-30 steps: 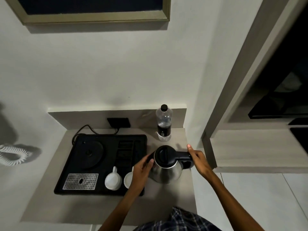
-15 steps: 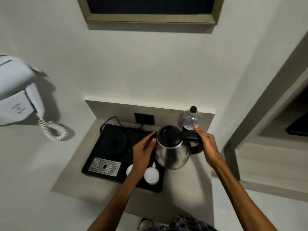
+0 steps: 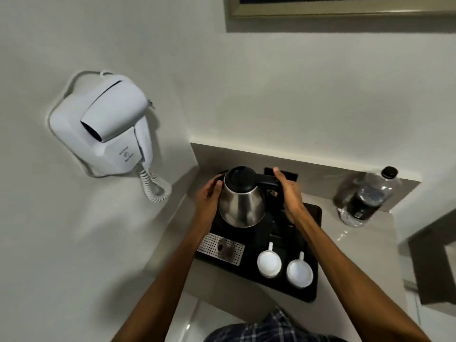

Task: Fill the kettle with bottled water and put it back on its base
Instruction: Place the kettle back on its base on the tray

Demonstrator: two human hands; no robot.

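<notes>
Now kettle [image 3: 243, 201] w/ both hands over tray [image 3: 309, 280], was right.

A white wall-mounted hair dryer [image 3: 108, 129] with a coiled cord [image 3: 154, 187] is seen at nine o'clock. Two white cups [image 3: 269, 264] [image 3: 299, 273] are set side by side on a black tray [image 3: 306, 290] at five o'clock, a perforated metal grille [image 3: 220, 248] at their left. The tray is carried by the pale bench [image 3: 357, 262]. A framed picture [image 3: 340, 11] is hung at twelve o'clock.

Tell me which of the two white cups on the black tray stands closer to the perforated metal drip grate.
The left cup is the closer one. It stands just right of the drip grate, while the other cup stands farther right, near the tray's right edge.
</notes>
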